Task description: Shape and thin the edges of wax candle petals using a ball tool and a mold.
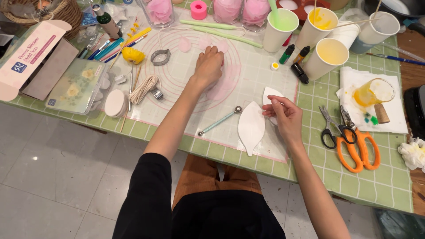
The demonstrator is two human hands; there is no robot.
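Head view, looking down. A tabletop (354,177) covered in green checked cloth runs across the scene above a pale tiled floor (53,177); a translucent work mat (265,75) printed with pink concentric circles lies at its centre.

Left hand (208,66): laid palm down on the mat over a thin sheet of pink paste (223,88), fingers together and curled at the tips, pressing the sheet and holding nothing. Three small pink petals (185,44) lie just beyond it.

Right hand (285,116): at the near right edge of the mat, fingers pinched on the edge of a white leaf-shaped mould piece (268,95). A second, larger white leaf-shaped piece (251,126) lies just left of this hand, and a ball-ended modelling tool (220,121) lies left of that.

Surroundings: paper cups (327,57) of green and yellow colouring stand at the far right, small dye bottles (299,73) near them. Two pairs of scissors (349,141), one orange-handled, lie right of the right hand beside a stained paper towel (394,119). To the left lie a metal cutter (160,57), a coil of cord (144,88), a yellow paste lump (133,55), a flat plastic case (79,86) and an open cardboard box (31,55). Green paste rolls (221,32) lie at the far edge of the mat.
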